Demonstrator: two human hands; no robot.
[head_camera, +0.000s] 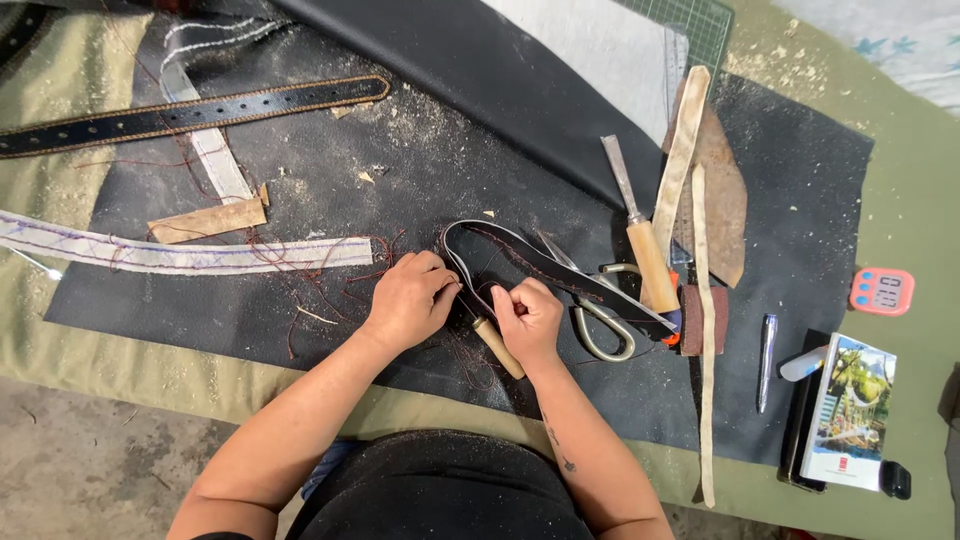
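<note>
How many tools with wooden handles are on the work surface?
2: a chisel lying right of the scissors, and a small awl under the right hand. Others may be hidden.

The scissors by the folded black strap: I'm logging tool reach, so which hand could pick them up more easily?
Probably the right hand. It lies beside the scissors, while the left hand pinches the black strap on the far side.

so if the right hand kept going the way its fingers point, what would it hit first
Probably the left hand. The right hand points left along the black leather strap both hands pinch, and the knuckles nearly meet already, though how near is hard to judge.
</note>
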